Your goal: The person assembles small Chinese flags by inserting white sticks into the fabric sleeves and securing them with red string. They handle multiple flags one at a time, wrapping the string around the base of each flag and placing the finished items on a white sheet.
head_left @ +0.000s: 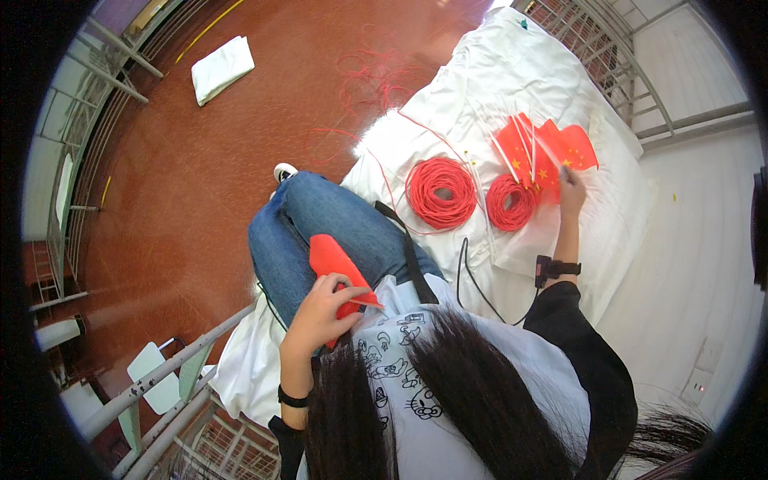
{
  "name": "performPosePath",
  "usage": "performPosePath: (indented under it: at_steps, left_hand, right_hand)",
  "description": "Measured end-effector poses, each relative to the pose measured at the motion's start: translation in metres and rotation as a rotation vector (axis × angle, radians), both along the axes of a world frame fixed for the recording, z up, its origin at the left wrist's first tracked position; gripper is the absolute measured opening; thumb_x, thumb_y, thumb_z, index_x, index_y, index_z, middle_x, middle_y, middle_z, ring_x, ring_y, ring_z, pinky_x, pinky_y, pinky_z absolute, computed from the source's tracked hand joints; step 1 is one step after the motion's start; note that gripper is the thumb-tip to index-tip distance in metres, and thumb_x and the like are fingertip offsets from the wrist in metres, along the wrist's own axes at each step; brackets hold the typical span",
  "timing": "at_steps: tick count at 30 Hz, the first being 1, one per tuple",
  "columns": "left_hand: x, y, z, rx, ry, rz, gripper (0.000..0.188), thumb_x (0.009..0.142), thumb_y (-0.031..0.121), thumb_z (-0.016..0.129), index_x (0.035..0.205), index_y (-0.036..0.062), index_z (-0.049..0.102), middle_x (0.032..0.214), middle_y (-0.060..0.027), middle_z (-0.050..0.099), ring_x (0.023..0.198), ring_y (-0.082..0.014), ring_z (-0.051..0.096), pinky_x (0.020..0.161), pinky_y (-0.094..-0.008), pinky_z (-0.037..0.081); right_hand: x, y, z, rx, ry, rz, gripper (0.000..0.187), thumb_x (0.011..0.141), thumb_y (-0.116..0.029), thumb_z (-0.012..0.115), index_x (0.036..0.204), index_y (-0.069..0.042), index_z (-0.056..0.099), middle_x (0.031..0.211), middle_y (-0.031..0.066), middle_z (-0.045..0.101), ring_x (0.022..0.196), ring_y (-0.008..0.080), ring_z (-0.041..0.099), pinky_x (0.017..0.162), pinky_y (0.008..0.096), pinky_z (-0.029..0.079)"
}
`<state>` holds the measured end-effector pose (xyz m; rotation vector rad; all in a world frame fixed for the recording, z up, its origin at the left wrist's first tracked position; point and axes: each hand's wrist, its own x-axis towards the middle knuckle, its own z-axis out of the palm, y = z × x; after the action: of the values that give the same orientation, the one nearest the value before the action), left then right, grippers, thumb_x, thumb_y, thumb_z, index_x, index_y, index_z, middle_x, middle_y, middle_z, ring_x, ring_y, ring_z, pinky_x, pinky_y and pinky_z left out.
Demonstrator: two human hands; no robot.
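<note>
On my lap, my left hand grips a red flag, its cloth lying over my thigh. My right hand is stretched out to the right, fingers closed at the lower edge of a pile of small red flags with yellow stars. Several white sticks cross that pile. Beside it lies a small coil of red cord, its top partly under the flags. A larger coil of red cord sits just to its left, with thin white sticks between the two.
White bedding covers the bed under me. Loose red cord tangles across the brown floor. A folded white cloth lies on the floor. Metal bed rails run at the lower left, and a black cord loops beside me.
</note>
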<state>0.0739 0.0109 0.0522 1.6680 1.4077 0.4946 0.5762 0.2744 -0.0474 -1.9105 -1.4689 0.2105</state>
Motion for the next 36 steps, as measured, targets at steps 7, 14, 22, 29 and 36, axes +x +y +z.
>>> performPosePath:
  at_steps: [7,14,22,29,36]
  left_hand:
    - [0.019,0.002,-0.006,0.088,0.096,-0.076,0.05,0.067,0.01,0.07,0.116,0.017,0.061,0.115,-0.0133,0.05,0.108,-0.0327,0.047,0.095,-0.0398,0.041]
    - [0.01,0.001,-0.013,0.186,0.241,0.101,0.022,0.066,0.006,0.069,0.088,0.009,0.07,0.102,-0.0075,0.056,0.098,-0.0274,0.053,0.083,-0.0364,0.047]
    - [-0.026,-0.015,0.005,0.456,0.231,0.472,0.022,0.064,0.002,0.071,0.085,0.0052,0.068,0.074,-0.0064,0.056,0.07,-0.0253,0.054,0.062,-0.0336,0.045]
    - [-0.049,-0.03,-0.002,0.45,-0.015,1.101,0.015,0.086,0.014,0.064,0.081,0.0004,0.059,0.064,0.0012,0.049,0.054,-0.0053,0.041,0.048,-0.0215,0.031]
    - [-0.065,-0.052,-0.036,0.005,-0.236,1.221,0.018,0.089,0.02,0.06,0.091,0.0017,0.057,0.069,0.0024,0.05,0.06,-0.0059,0.045,0.053,-0.0222,0.035]
  right_hand:
    - [-0.075,-0.024,-0.05,0.026,-0.473,0.264,0.029,0.074,-0.021,0.068,0.097,-0.004,0.066,0.099,0.0164,0.061,0.104,0.0351,0.051,0.09,0.0421,0.041]
    - [-0.13,-0.014,-0.093,-0.216,-0.832,0.499,0.015,0.072,-0.02,0.061,0.074,-0.007,0.067,0.087,0.012,0.063,0.088,0.0295,0.056,0.075,0.0422,0.044]
    - [-0.121,-0.006,-0.101,-0.382,-0.829,0.66,0.02,0.075,-0.023,0.059,0.074,-0.006,0.069,0.08,0.0116,0.066,0.088,0.0304,0.058,0.078,0.0429,0.043]
    - [-0.125,0.005,-0.092,-0.621,-0.844,0.71,0.021,0.077,-0.025,0.059,0.077,-0.008,0.071,0.085,0.0122,0.068,0.089,0.0315,0.061,0.079,0.0439,0.045]
    - [-0.129,0.012,-0.092,-0.645,-0.715,0.591,0.022,0.078,-0.022,0.055,0.083,-0.003,0.067,0.085,0.0191,0.065,0.084,0.0361,0.063,0.074,0.046,0.047]
